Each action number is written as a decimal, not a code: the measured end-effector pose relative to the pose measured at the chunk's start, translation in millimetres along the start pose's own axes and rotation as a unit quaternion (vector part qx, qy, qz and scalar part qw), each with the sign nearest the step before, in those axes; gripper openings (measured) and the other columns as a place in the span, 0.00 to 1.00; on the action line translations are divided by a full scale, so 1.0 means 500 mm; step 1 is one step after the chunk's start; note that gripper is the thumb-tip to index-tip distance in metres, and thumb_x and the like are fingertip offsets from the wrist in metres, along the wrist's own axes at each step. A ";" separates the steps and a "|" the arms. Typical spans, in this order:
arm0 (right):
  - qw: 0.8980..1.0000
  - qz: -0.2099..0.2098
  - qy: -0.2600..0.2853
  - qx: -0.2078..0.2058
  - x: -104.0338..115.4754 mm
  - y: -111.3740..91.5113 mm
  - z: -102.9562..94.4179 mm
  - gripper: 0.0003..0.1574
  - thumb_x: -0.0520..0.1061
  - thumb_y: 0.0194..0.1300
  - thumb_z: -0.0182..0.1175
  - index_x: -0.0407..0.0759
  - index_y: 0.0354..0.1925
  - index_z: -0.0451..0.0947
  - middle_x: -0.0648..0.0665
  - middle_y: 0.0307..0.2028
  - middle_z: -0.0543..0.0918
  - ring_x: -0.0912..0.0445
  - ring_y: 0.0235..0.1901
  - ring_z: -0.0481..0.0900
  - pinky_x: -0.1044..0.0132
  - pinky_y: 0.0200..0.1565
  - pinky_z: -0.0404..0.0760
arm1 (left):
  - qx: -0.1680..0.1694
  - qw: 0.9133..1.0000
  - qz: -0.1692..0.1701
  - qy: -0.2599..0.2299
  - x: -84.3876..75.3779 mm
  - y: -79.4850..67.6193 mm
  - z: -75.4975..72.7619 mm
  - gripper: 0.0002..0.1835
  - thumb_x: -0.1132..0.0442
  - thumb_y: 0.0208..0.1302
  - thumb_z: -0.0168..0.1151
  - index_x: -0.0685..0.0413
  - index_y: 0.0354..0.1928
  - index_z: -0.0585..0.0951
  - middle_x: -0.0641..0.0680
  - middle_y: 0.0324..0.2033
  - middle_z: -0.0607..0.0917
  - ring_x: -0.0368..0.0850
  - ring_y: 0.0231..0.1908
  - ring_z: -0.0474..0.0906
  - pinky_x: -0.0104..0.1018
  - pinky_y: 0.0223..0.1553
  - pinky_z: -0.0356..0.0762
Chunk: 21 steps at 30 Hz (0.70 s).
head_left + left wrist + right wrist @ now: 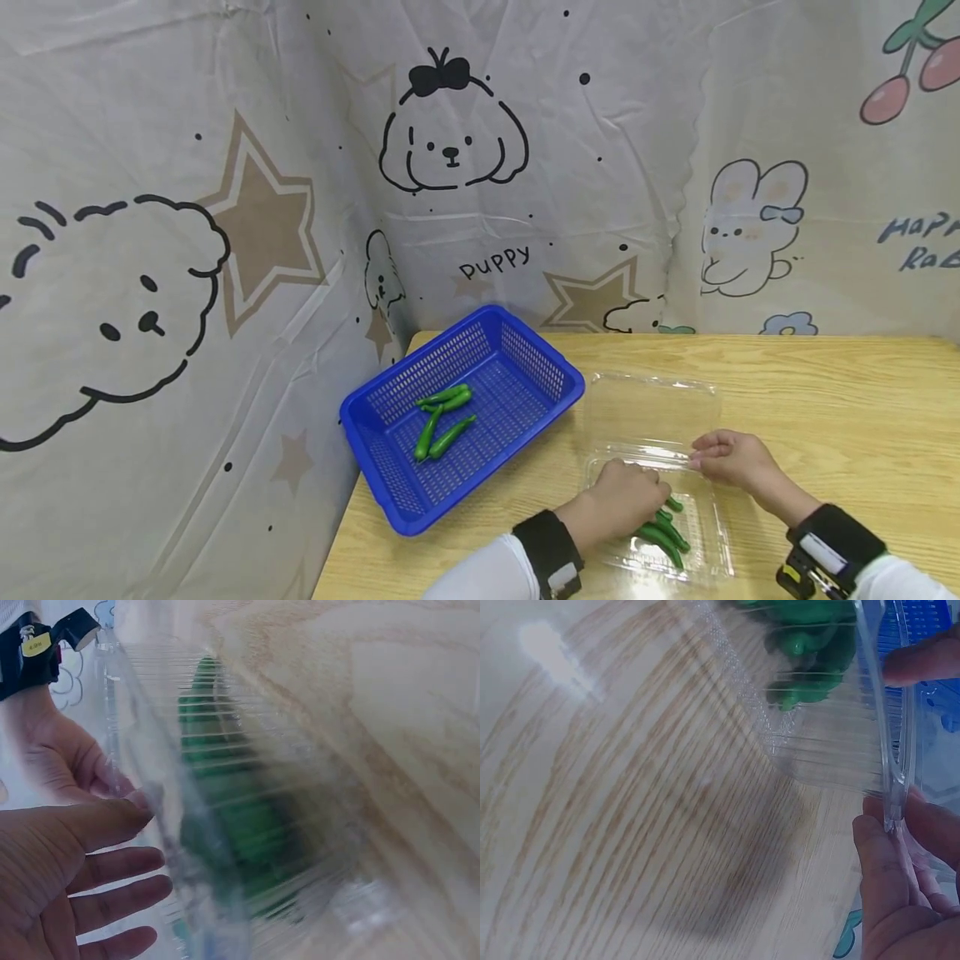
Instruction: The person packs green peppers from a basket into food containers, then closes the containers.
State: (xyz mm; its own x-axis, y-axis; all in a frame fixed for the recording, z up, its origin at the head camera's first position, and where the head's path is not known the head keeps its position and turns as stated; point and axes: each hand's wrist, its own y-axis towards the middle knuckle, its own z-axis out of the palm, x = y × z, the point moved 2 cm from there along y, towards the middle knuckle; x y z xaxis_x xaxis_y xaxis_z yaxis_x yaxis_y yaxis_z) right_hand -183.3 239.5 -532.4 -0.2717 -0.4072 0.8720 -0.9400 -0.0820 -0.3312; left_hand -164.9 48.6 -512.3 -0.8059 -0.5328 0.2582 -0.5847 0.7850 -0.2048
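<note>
A clear plastic clamshell box (722, 542) lies on the table with its lid (651, 408) folded back. Several green chili peppers (663, 540) lie in its base, also visible through the box wall in both wrist views. Over the left part of the base is my left hand (626, 497), its fingertips close above the peppers. The left wrist view shows its thumb and fingers (120, 900) extended and apart, with no pepper seen between them. My right hand (738, 462) pinches the box's rim near the hinge corner; thumb and fingers meet on that edge in the right wrist view.
A blue plastic basket (480, 492) stands to the left of the box, with several more green chili peppers (450, 437) inside. The wooden table (847, 400) extends to the right. A printed curtain (480, 225) hangs behind and along the left.
</note>
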 end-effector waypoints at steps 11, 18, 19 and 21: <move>1.000 -0.009 0.003 0.001 -0.001 0.000 -0.001 0.29 0.40 0.58 0.65 0.22 0.52 0.69 0.34 0.40 0.84 0.51 0.38 0.84 0.62 0.38 0.83 | -0.058 0.998 0.001 0.017 0.029 -0.026 -0.050 0.16 0.38 0.57 0.61 0.30 0.46 0.77 0.33 0.36 0.80 0.28 0.33 0.77 0.24 0.28 0.68; 1.000 -0.015 0.004 -0.001 -0.004 -0.006 -0.001 0.30 0.39 0.57 0.66 0.21 0.51 0.69 0.34 0.39 0.84 0.49 0.37 0.84 0.62 0.37 0.83 | -0.023 0.990 -0.029 -0.133 0.067 -0.055 -0.067 0.25 0.38 0.56 0.62 0.31 0.56 0.77 0.34 0.46 0.81 0.29 0.44 0.78 0.27 0.30 0.72; 1.000 -0.018 0.002 -0.001 -0.004 -0.006 -0.001 0.30 0.39 0.57 0.66 0.21 0.51 0.69 0.34 0.39 0.84 0.49 0.37 0.84 0.62 0.37 0.83 | -0.023 0.988 -0.033 -0.147 0.075 -0.062 -0.068 0.25 0.38 0.56 0.62 0.32 0.56 0.77 0.34 0.47 0.81 0.30 0.44 0.78 0.28 0.30 0.72; 1.000 -0.022 0.003 -0.002 -0.004 -0.006 0.001 0.29 0.39 0.57 0.66 0.21 0.51 0.69 0.33 0.39 0.84 0.49 0.37 0.84 0.62 0.37 0.83 | -0.024 0.985 -0.043 -0.163 0.093 -0.080 -0.071 0.26 0.38 0.56 0.62 0.34 0.56 0.77 0.35 0.49 0.81 0.31 0.46 0.78 0.29 0.31 0.73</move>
State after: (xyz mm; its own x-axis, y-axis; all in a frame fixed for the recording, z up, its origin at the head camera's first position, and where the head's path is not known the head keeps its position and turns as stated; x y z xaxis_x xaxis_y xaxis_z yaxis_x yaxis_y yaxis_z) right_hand -179.5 240.4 -533.4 -0.2319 -0.3976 0.8878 -0.9518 -0.0954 -0.2914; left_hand -175.9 3.7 -458.6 -0.7452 -0.6653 -0.0456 -0.6536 0.7423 -0.1480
